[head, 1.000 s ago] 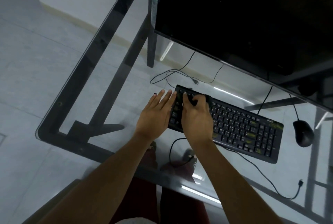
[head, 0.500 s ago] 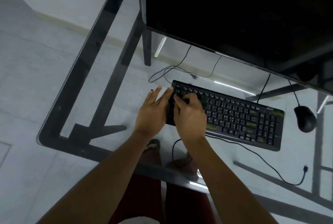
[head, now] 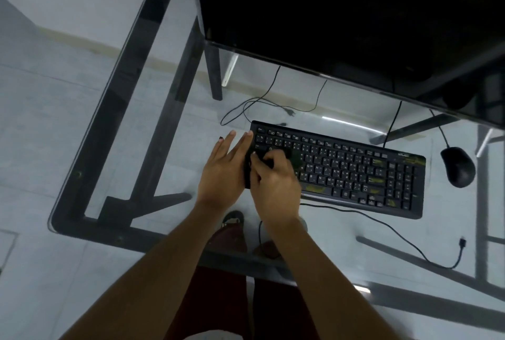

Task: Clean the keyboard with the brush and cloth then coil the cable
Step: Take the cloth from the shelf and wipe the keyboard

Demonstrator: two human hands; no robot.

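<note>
One keyboard (head: 355, 173) is lying on one glass desk (head: 131, 126), cable (head: 382, 227) trailing loose. Left hand (head: 224, 173), fingers straight, is bracing its left end; right hand (head: 276, 183) is pinching something dark, unidentifiable. One mouse (head: 457, 166) is sitting beside.

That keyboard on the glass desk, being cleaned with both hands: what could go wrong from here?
1. The keyboard lies on smooth glass; the left hand only rests flat against its end, so a hard stroke by the right hand might slide it.
2. Its loose cable trails to the desk's near edge; an arm could snag it.
3. The mouse sits close beside the keyboard and could get bumped.
</note>
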